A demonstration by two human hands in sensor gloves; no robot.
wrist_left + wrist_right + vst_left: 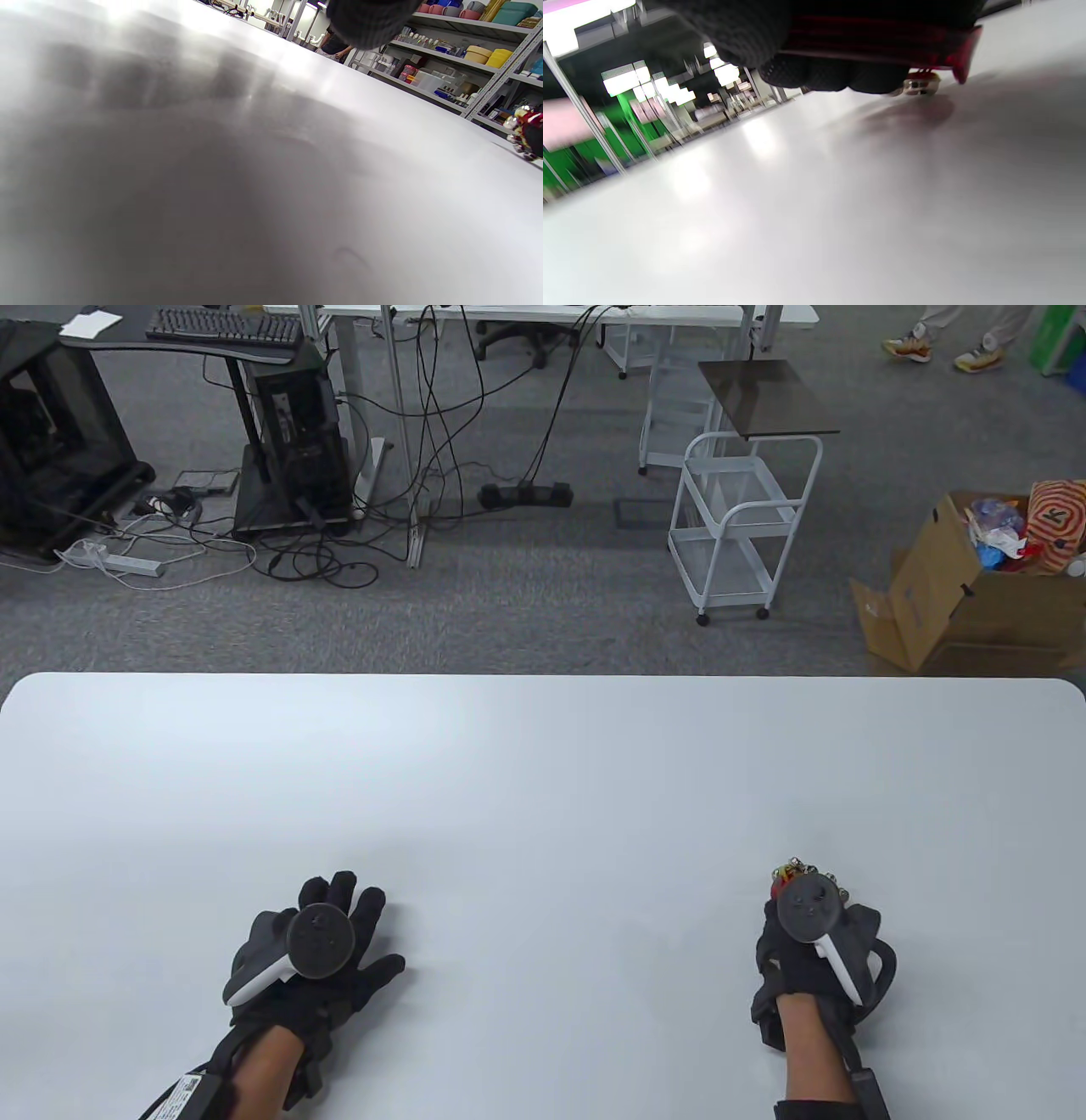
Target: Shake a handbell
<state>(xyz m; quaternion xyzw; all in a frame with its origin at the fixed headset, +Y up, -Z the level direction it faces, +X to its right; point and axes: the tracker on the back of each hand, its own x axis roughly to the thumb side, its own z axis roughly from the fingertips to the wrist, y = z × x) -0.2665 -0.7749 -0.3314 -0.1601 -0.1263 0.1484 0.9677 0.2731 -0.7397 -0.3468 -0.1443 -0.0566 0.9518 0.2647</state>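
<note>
Right hand [813, 937] grip clenched round handbell [793, 872]; left hand [314, 946] released, flat on table [543, 780].

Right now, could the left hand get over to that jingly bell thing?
Probably yes. The bare table lies between the left hand and the handbell, but the right hand already grips it.

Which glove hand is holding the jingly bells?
The right hand. It grips the handbell, whose coloured bells poke past its fingers. The left hand rests flat, fingers spread, holding nothing.
</note>
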